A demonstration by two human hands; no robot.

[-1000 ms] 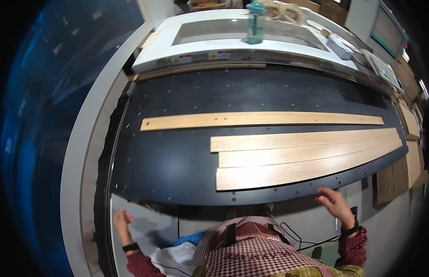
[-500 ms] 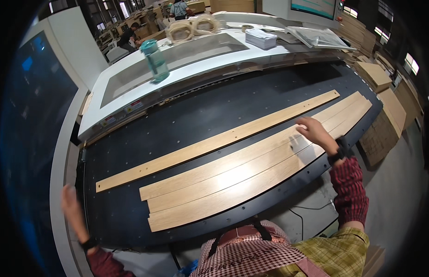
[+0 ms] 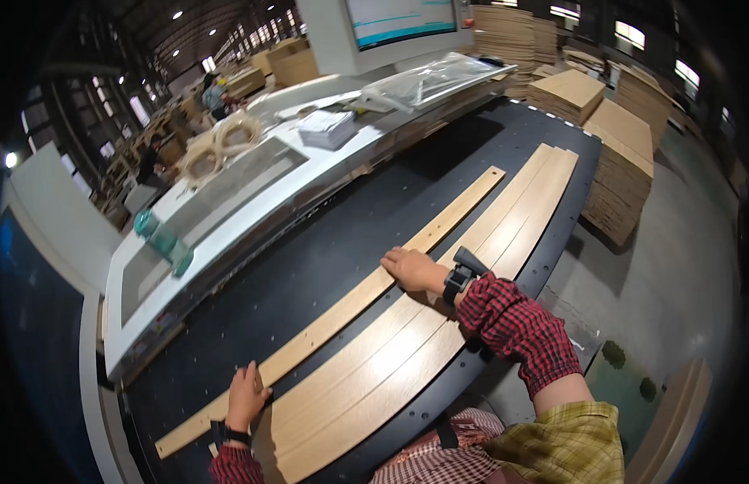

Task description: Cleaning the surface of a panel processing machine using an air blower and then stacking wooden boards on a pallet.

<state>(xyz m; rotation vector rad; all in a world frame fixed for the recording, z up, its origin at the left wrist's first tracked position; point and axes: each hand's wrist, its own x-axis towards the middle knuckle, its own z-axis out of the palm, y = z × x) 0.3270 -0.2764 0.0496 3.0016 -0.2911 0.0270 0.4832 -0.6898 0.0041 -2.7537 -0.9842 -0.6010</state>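
Observation:
A long narrow wooden board [image 3: 326,323] with small drilled holes lies slantwise on the black table [image 3: 310,266]. My right hand [image 3: 412,271] is closed over it beyond its middle, fingers curled at the far edge. Toward its near left end, my left hand [image 3: 246,397] grips the same board, fingertips over the far edge and thumb apart. Several similar wooden boards [image 3: 366,379] lie side by side, nearer my body, beneath my right wrist. The undersides of both hands are hidden.
Beyond the table runs a white machine ledge holding a teal bottle [image 3: 162,242], tape rolls [image 3: 239,129], a paper stack [image 3: 326,129] and a plastic-covered sheet [image 3: 427,79]. A screen [image 3: 403,20] stands above. Board stacks [image 3: 620,153] sit right of the table; people are far off.
Both hands have come onto the narrow board: the left from beyond the table's left edge, the right from above the grouped boards. The view has turned rightward.

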